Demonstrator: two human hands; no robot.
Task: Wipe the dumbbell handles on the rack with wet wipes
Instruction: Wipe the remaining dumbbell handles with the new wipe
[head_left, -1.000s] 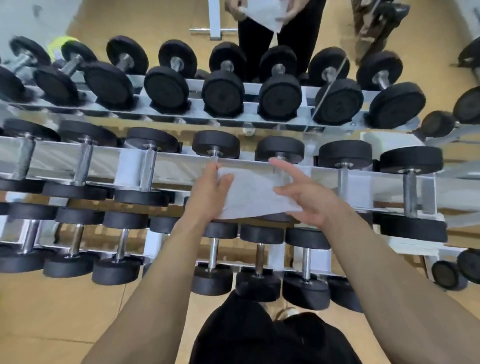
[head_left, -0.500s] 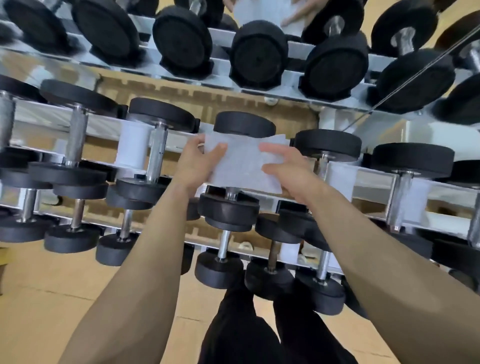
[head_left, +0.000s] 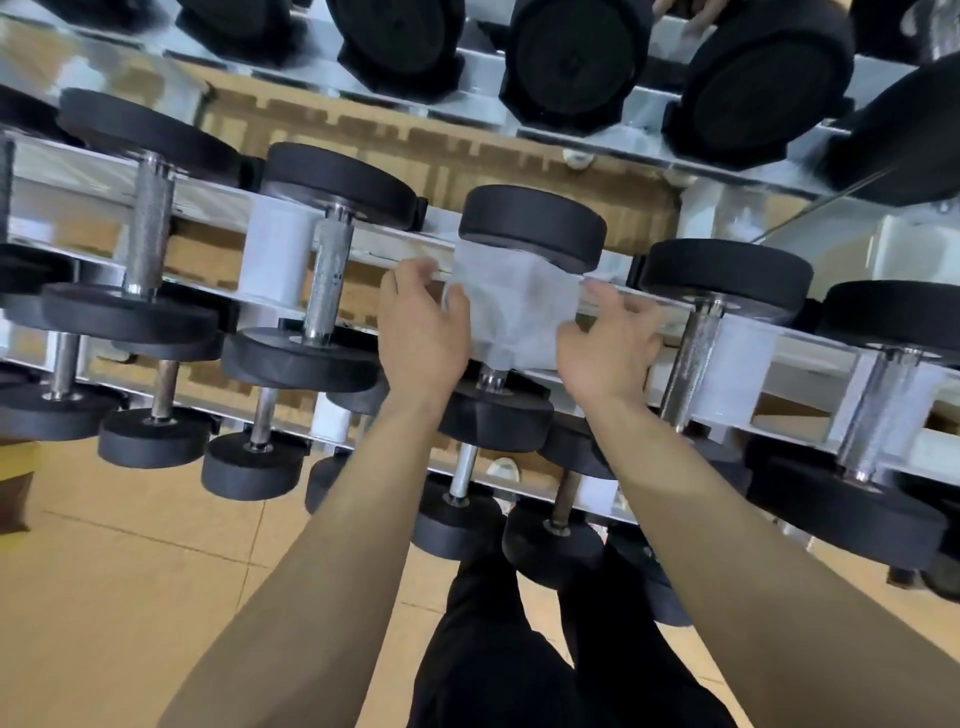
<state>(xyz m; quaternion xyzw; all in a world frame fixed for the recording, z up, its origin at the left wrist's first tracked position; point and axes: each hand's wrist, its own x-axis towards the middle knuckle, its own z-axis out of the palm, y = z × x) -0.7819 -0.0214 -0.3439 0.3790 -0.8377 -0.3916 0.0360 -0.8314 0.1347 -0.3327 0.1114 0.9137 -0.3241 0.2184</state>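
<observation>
On the middle rail (head_left: 379, 244), your left hand (head_left: 421, 332) and right hand (head_left: 608, 343) pinch the wet wipe (head_left: 514, 306) draped over a dumbbell handle (head_left: 493, 376); wrapping it snugly looks the next move, before rubbing lengthwise.

Your left hand (head_left: 421, 332) and right hand (head_left: 608, 343) hold a wet wipe (head_left: 511, 306). It drapes over a dumbbell (head_left: 530, 223) handle on the rack (head_left: 753, 358).

wipe (head_left: 511, 306): white sheet, creased, draped over one dumbbell's handle, left hand (head_left: 423, 327) and right hand (head_left: 608, 343) pinching its side edges | dumbbell (head_left: 532, 226): black round heads, lying across middle shelf | handle (head_left: 492, 373): metal, only near end showing | rack (head_left: 208, 202): silver, tiered, rows of dumbbells
</observation>
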